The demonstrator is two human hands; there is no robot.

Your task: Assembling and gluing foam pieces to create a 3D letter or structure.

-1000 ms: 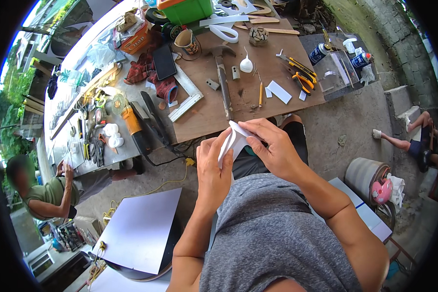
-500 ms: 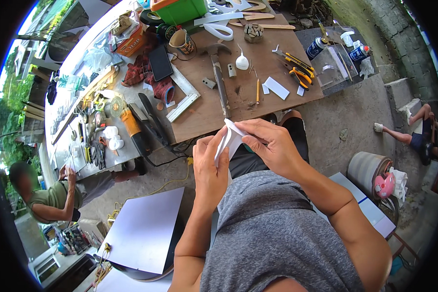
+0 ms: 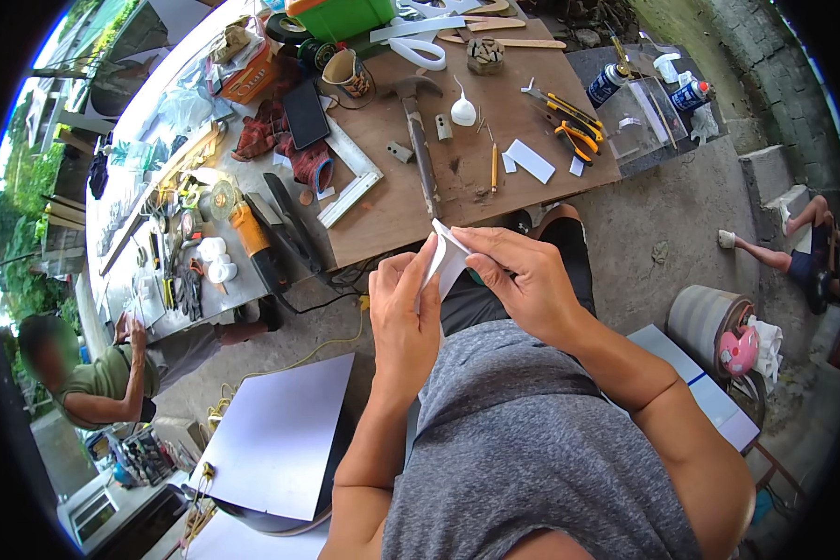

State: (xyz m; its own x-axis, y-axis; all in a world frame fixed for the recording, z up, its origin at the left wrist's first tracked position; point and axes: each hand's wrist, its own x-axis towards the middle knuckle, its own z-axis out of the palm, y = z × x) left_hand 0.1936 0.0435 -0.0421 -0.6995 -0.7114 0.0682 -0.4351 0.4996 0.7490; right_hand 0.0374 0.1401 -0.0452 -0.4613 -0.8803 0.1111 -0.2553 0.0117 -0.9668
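A small folded white sheet piece [image 3: 450, 265] is pinched between my two hands over my lap, just off the table's front edge. Its two flaps meet in a narrow tip at the far end. My left hand [image 3: 404, 294] grips the left flap between thumb and fingers. Gripping the right flap, my right hand [image 3: 521, 271] has its thumb beneath and its fingers along the upper edge. Nearest to the hands on the brown board lie a hammer [image 3: 420, 149], a pencil [image 3: 495, 166] and a white cut strip [image 3: 530, 161].
Beyond are a white squeeze bottle [image 3: 463, 111], cutters and pliers [image 3: 577, 140], a metal square [image 3: 353, 196], a phone [image 3: 306, 119] and an angle grinder [image 3: 255, 245]. Spray cans [image 3: 608, 84] stand far right. A person [image 3: 93, 369] works at left. A white sheet [image 3: 275, 434] lies behind my left arm.
The white piece has shifted very slightly, and its flaps sit a little differently between my fingers. Both hands keep their hold.
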